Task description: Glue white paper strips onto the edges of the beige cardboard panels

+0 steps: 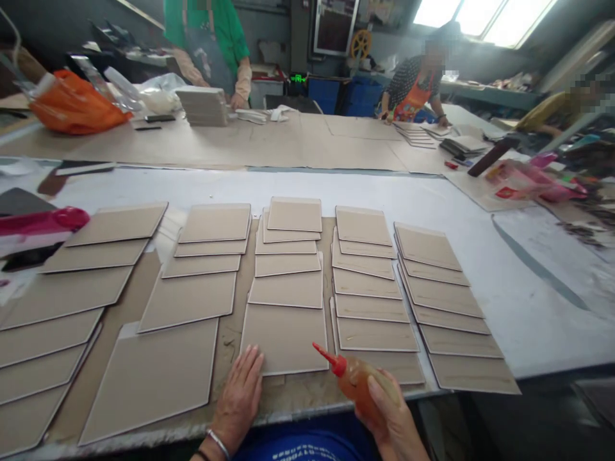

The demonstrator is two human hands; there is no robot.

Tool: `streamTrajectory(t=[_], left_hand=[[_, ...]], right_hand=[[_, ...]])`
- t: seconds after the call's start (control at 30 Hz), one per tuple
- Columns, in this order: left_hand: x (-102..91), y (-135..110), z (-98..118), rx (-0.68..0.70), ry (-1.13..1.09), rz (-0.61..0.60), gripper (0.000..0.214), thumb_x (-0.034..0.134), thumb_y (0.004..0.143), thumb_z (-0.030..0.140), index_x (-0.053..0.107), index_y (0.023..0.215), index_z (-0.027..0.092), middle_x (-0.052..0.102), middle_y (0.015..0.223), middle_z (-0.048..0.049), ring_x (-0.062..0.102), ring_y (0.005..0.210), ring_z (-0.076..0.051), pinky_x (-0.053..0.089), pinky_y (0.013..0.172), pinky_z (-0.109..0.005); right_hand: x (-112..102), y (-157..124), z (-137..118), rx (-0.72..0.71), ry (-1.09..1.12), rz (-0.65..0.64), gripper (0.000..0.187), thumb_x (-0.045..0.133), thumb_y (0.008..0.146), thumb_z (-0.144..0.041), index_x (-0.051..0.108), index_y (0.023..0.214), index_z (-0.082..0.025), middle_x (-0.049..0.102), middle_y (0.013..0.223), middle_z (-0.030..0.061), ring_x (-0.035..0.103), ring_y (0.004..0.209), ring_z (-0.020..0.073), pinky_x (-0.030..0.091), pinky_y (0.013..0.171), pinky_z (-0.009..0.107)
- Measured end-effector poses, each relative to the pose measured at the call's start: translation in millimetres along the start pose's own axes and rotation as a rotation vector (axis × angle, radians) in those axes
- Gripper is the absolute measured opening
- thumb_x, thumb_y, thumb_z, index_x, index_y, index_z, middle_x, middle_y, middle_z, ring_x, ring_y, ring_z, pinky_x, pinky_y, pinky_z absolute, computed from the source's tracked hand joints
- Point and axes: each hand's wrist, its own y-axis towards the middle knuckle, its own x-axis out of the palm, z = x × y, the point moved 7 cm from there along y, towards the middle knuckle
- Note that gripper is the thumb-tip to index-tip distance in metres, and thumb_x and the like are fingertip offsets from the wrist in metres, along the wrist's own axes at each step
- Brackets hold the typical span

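My left hand [239, 397] lies flat with fingers spread on the near edge of the table, its fingertips touching the bottom corner of a tan cardboard sheet [284, 336]. My right hand [394, 419] is wrapped round an amber glue bottle [358, 383] with a red pointed nozzle [329, 358]. The nozzle points up and left, just above the lower right corner of that sheet. Several columns of overlapping tan cardboard sheets [368, 282] fan out across the table in front of me.
A pink object [45, 221] lies at the left. Across the far table a person in green [211, 38] stands by a stack of boards [204, 105], near an orange bag [72, 105]. Another person [416, 83] works at the back right beside flat stacks [461, 144].
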Motion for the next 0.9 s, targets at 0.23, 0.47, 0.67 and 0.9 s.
streamTrajectory(t=[0.23,0.47,0.67,0.9], left_hand=[[-13.4,-30.7,7.2,-0.082,0.142,0.010,0.050,0.039,0.084,0.018,0.032,0.134,0.014,0.056,0.120,-0.0126,0.049,0.115,-0.022,0.049,0.087,-0.037],[-25.5,-32.5,0.5,-0.050,0.082,-0.050,0.040,0.040,0.083,0.014,0.045,0.123,0.014,0.060,0.114,-0.0115,0.054,0.109,-0.021,0.051,0.086,-0.038],[-26.5,-25.5,-32.2,0.052,-0.063,-0.124,0.042,0.037,0.081,0.008,0.048,0.120,0.017,0.061,0.114,-0.0095,0.055,0.109,-0.020,0.051,0.088,-0.037],[-19.7,-22.9,-59.4,0.253,-0.226,-0.246,0.044,0.037,0.076,0.003,0.050,0.117,0.014,0.060,0.114,-0.0106,0.054,0.107,-0.020,0.050,0.087,-0.034]], right_hand=[[38.0,22.2,4.5,0.104,-0.051,-0.252,0.055,0.077,0.057,-0.042,0.046,0.099,-0.025,0.066,0.091,0.0043,0.063,0.074,0.0225,0.047,0.056,0.029],[43.5,24.9,12.4,-0.045,-0.271,-0.172,0.063,0.078,0.052,-0.045,0.044,0.101,-0.025,0.066,0.086,0.0009,0.061,0.076,0.0222,0.047,0.060,0.029],[52.9,0.7,38.5,-0.239,-0.484,-0.003,0.058,0.074,0.056,-0.043,0.045,0.102,-0.023,0.063,0.083,0.0001,0.060,0.078,0.0209,0.047,0.073,0.032],[76.5,-36.0,80.3,-0.375,-0.557,0.251,0.054,0.070,0.059,-0.039,0.046,0.104,-0.023,0.059,0.099,0.0026,0.057,0.091,0.0225,0.045,0.082,0.034]])
